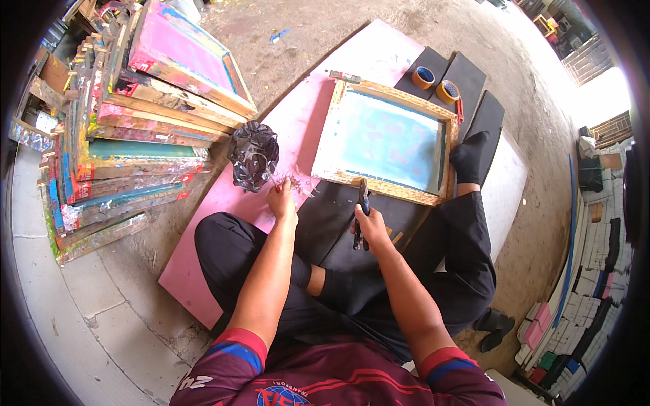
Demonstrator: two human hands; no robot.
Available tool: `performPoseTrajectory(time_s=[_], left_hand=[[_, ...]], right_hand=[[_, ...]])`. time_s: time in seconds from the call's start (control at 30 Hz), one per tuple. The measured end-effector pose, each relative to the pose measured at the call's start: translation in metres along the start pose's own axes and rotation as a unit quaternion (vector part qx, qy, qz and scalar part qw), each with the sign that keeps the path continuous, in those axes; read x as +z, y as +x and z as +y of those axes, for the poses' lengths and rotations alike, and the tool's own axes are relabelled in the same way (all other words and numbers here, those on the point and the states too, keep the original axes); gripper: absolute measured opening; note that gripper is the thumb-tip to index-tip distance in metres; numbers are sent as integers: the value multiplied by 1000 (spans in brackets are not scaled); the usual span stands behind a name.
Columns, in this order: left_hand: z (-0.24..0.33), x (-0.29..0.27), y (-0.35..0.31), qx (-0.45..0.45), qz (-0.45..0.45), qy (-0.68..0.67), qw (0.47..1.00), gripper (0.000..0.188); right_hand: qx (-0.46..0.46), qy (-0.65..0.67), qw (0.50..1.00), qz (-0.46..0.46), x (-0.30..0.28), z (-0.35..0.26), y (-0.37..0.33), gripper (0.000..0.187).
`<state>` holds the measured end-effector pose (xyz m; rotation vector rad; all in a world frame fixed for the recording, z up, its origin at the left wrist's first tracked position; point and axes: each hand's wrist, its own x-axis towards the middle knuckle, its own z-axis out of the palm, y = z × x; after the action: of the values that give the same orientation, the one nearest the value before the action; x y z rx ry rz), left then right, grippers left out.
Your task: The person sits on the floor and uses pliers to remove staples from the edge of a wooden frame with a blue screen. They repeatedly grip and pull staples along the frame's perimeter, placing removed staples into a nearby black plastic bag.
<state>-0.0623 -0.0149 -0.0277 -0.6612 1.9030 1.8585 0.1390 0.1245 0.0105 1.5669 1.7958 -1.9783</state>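
Observation:
My right hand (370,227) is closed round a pair of dark-handled pliers (363,197). Their jaws point away from me and meet the near edge of a wooden screen-printing frame (326,128) with pale blue mesh. To the left, my left hand (282,201) has its fingers pinched together, with a bit of red showing at them; what they hold is too small to make out. Just past that hand lies a scatter of small scraps (305,181) on a pink board (223,199). A crumpled black plastic bag (253,157) stands beside it, with its mouth open.
Paint-stained screen frames (145,122) are stacked at the left. Two small orange tubs (447,91) with dark contents stand on black panels (462,71) beyond the frame, near a red tool (460,109). My socked foot (469,159) rests against the frame's right side. Black sandals (496,328) lie at the right.

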Motion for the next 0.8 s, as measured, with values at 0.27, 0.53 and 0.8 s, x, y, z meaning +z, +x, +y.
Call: performPoseTrajectory(time_s=[0.27, 0.53, 0.8], left_hand=[[9, 5, -15, -18, -38, 22, 999, 32], [4, 9, -16, -8, -46, 33, 998, 29], [3, 10, -18, 8, -52, 40, 998, 28]], right_hand=[[20, 2, 999, 30, 9, -8, 2, 39], [58, 33, 997, 23, 18, -20, 3, 38], [91, 14, 993, 70, 26, -15, 5, 30]])
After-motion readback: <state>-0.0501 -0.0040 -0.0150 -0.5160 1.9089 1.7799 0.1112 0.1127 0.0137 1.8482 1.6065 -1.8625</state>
